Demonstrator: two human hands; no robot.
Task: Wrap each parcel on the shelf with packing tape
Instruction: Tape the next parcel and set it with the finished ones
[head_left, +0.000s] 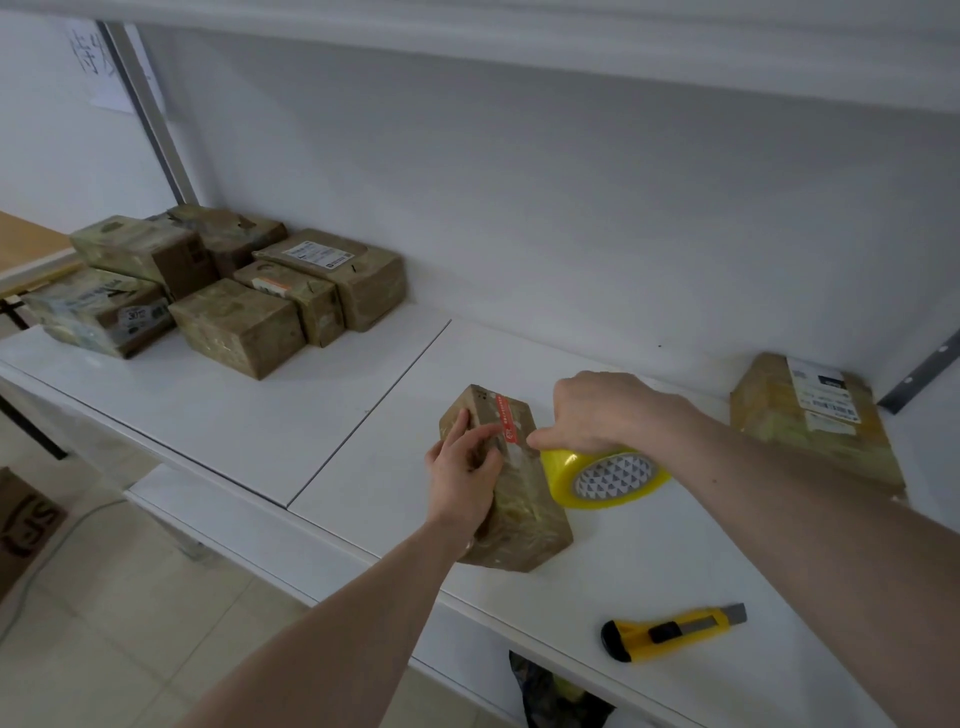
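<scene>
Parcel (511, 488) under left hand (462, 473), tape roll (608, 475) beside

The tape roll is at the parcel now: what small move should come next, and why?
Probably pull the tape roll on around the parcel, over its far end. The right hand grips the roll against the parcel's right side, the left hand rests on top steadying it, and the far end with the red label looks less covered.

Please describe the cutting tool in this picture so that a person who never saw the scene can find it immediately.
Look at the white shelf board, along its near front edge at the right. There lies a yellow and black plastic utility knife, flat, alone, nearer than the yellow packing tape roll. It is the only slim, long thing; everything around it is brown taped cardboard parcels.
</scene>
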